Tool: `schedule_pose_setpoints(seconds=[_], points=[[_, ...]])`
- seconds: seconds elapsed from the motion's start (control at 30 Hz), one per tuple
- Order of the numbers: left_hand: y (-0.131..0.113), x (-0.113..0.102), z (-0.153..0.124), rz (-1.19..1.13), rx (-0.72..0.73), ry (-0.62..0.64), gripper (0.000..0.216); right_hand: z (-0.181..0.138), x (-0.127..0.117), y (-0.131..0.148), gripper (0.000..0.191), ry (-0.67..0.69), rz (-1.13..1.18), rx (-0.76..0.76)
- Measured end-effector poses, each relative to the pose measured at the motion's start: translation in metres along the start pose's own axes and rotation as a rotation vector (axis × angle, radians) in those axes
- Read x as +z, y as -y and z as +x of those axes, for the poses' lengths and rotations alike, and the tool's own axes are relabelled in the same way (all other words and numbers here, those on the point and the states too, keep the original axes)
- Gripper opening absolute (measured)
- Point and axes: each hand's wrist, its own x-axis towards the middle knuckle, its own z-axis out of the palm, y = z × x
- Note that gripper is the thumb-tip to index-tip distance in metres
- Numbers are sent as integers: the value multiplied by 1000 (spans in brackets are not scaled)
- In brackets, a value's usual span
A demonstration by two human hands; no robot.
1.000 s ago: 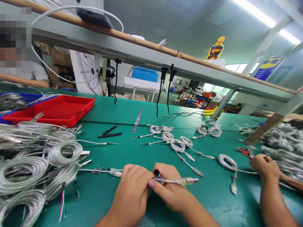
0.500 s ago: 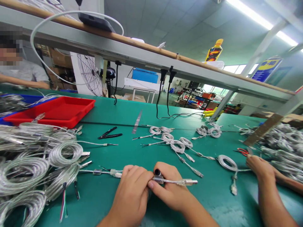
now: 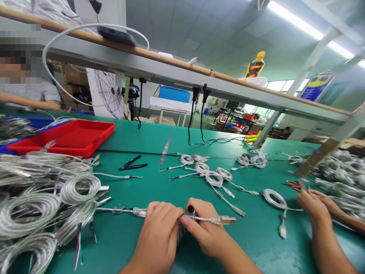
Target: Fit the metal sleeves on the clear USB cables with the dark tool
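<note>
My left hand [image 3: 159,234] is closed around a clear-jacketed USB cable, fingers curled over it. My right hand [image 3: 207,230] grips the same USB cable [image 3: 205,219] just beside it, the thumb pressed near the left fingertips. A metal USB plug [image 3: 226,220] sticks out to the right of my right hand. Between the hands a small dark hollow cylinder [image 3: 190,209] shows its open end; its lower part is hidden by my fingers. Part of a cable coil [image 3: 180,234] shows below my hands. Left of my left hand lies another connector end [image 3: 138,212].
Coiled cables [image 3: 31,209] heap up on the left by a red tray [image 3: 97,140]. Black-handled cutters [image 3: 133,163] and a metal ruler [image 3: 165,148] lie ahead. Several coils [image 3: 213,178] spread to the right. Another person's hands [image 3: 313,205] work at the right, near red-handled scissors [image 3: 293,185].
My right thumb has shifted slightly up over the thick part of the cable beside the dark cylinder, covering more of it. Both hands keep their grip. The view has tilted slightly.
</note>
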Motion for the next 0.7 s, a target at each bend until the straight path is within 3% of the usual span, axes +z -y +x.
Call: schedule_pose_setpoints(seconds=[0.5, 0.7], points=[[-3, -4, 3, -89, -71, 72, 24, 3, 1, -1, 30, 81, -4, -35], [-2, -3, 2, -99, -75, 79, 24, 4, 2, -4, 41, 87, 19, -58]])
